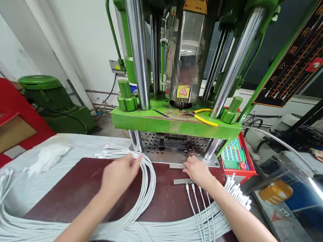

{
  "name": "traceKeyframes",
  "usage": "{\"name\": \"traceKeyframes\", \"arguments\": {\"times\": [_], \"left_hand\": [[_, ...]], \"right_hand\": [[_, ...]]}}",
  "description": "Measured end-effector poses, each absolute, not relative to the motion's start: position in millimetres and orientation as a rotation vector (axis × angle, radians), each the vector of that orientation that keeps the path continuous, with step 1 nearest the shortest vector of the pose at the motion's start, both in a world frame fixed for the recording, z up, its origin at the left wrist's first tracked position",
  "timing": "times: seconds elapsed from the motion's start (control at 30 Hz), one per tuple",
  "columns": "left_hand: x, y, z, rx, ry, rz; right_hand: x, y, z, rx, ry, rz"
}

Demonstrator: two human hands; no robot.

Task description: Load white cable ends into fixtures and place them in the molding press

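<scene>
White cables [151, 174] are overlapped by the left hand [120, 175], a metal bar [176, 166] touched by the right hand [198, 173]. Finger grips cannot be told.

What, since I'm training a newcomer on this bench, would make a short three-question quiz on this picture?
1. Multiple choice: what colour are the cables?
A) Black
B) White
C) Red

2. True or false: the pliers lie underneath the green plate.

3. Short answer: which of the wearer's hands is nearer the metal bars?

Key:
1. B.
2. False; they lie on top of it.
3. The right hand.
</scene>
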State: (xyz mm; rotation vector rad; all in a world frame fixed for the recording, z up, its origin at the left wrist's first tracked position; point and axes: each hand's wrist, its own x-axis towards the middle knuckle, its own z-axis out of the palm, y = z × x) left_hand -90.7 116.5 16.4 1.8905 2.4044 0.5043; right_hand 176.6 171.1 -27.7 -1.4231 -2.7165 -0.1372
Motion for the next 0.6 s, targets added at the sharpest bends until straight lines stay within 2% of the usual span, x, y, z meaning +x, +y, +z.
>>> {"name": "traceKeyframes", "arguments": {"times": [0.07, 0.17, 0.4, 0.6], "left_hand": [[-45, 98, 18, 2.087, 1.939, 0.663], [11, 65, 11, 2.051, 1.514, 0.550], [50, 25, -3, 1.994, 1.360, -0.046], [59, 18, -22, 1.962, 1.290, -0.203]], "right_hand": [[178, 172, -26, -1.422, -2.689, -0.094], [188, 166, -17, -1.432, -2.607, -0.031], [223, 132, 0, -1.317, -2.633, 0.329], [219, 132, -20, -1.349, -2.612, 0.355]]}}
